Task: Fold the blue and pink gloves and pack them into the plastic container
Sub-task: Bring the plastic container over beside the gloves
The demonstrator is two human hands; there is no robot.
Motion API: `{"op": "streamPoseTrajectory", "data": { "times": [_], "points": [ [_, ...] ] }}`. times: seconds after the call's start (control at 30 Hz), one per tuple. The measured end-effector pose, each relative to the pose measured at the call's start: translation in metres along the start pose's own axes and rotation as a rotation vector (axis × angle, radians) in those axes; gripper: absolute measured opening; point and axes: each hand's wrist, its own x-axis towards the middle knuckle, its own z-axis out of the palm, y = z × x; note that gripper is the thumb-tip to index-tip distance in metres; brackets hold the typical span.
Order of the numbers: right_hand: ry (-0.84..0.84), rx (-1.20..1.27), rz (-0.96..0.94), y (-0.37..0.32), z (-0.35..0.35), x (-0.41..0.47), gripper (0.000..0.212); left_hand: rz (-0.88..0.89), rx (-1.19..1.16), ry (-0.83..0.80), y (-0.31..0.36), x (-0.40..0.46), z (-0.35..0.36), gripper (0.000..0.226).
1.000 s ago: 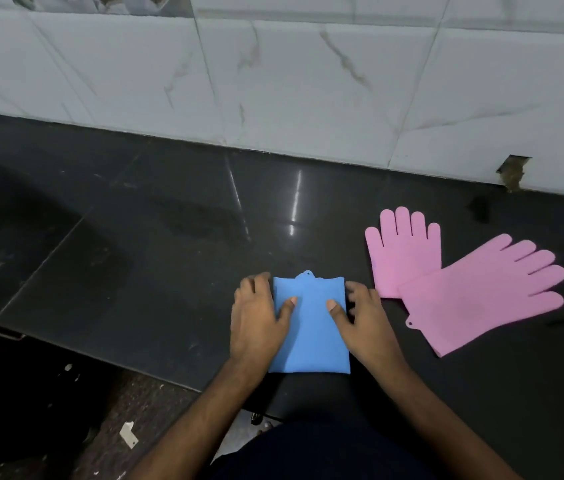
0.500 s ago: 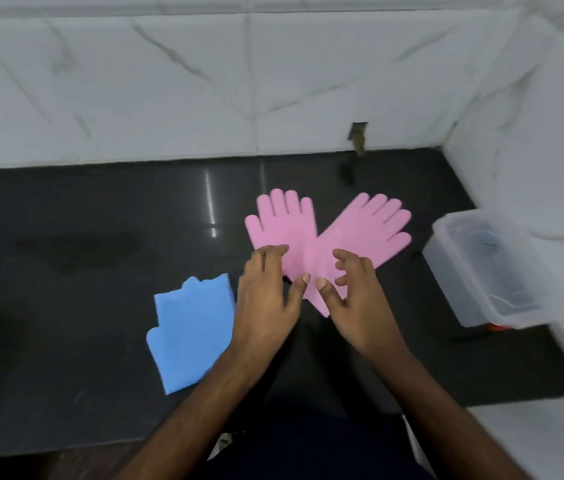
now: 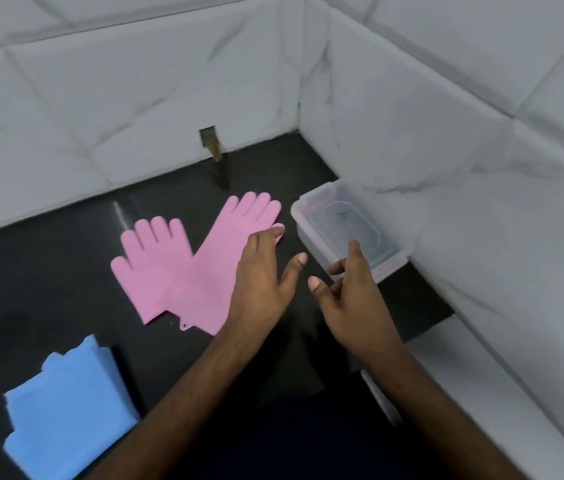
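Gloves lie in two groups on a dark, glossy counter (image 3: pixel 66 265): a folded blue stack (image 3: pixel 66 410) at the near left, and two pink gloves flat and unfolded around the middle. One pink glove (image 3: pixel 150 268) points its fingers toward the far wall, and the other pink glove (image 3: pixel 235 230) slants to the far right, its cuff overlapping the first one's cuff; a small hanging tab sticks out at its near edge. A clear plastic container (image 3: pixel 346 233) sits open-topped at the right, tucked against the white tiled wall (image 3: pixel 447 140) in the corner, just beside the slanted glove's fingertips; it looks empty. The left hand (image 3: pixel 261 275) is over the right side of the slanted glove, fingers spread wide and holding nothing; whether it touches the glove cannot be told. The right hand (image 3: pixel 355 292) is over the bare counter in front of the container's near corner, fingers loosely curled and apart, also holding nothing, its fingertips overlapping the container's near rim in the view. The two thumbs point toward each other with a gap between. A small chipped hole (image 3: pixel 208 139) shows in the far wall's tile just above the counter.
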Motion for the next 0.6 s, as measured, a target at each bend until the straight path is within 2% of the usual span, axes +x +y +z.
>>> {"op": "streamPoseTrajectory", "data": {
  "times": [0.2, 0.33, 0.47, 0.6],
  "points": [
    [0.072, -0.008, 0.140, 0.025, -0.040, 0.002, 0.095, 0.014, -0.013, -0.012, 0.022, 0.052, 0.038, 0.052],
    [-0.023, -0.010, 0.267, 0.036, -0.050, 0.009, 0.099, -0.007, 0.063, -0.015, 0.023, 0.085, 0.058, 0.058],
    [-0.135, -0.056, 0.341, 0.045, -0.048, 0.012, 0.104, -0.063, 0.125, -0.087, 0.018, 0.109, 0.071, 0.065],
    [-0.145, 0.069, 0.368, 0.052, -0.046, 0.019, 0.099, -0.154, 0.006, -0.131, 0.011, 0.121, 0.075, 0.067]
  ]
}}
